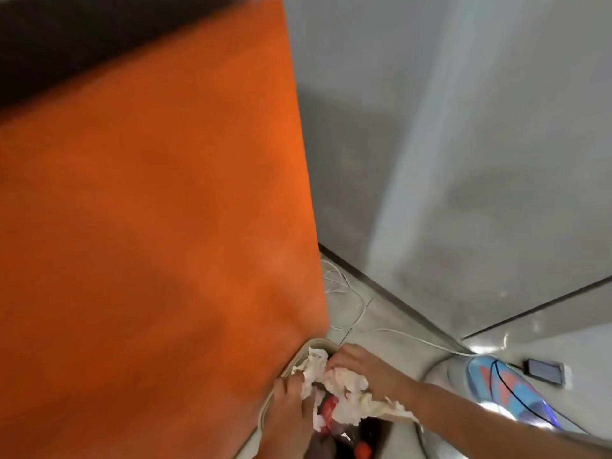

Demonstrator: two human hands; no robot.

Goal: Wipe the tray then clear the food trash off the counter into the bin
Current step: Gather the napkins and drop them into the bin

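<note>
Both hands are meeting over the mouth of the bin (317, 342), at about six o'clock in the view. The left hand (291, 410) is curling its fingers into the nine o'clock edge of the crumpled paper (347, 392). The right hand (359, 362) is lying over the wad's twelve o'clock side, with its fingers bent down and gripping it. The paper is hanging just above the bin's opening. It is white, thin and deeply creased, with ragged ends trailing toward four o'clock.

Below it, inside the dark bin, a red wrapper (330, 409) is showing, its shape too blurred to make out. The bin's rim is pale and rounded.

From nine to twelve o'clock of the hands a broad orange panel (149, 210) is filling the view. It is flat, matt and smeared by motion; I cannot tell whether it is the tabletop or its side. At one o'clock smooth grey walls (463, 127) are meeting pale glossy floor (384, 321) tiles, where a thin white cable (362, 306) is looping.

At three o'clock a shiny blue-and-orange object (510, 392) is lying on the floor with a black cord across it, and a dark flat phone (544, 372) is lying just beyond it.
</note>
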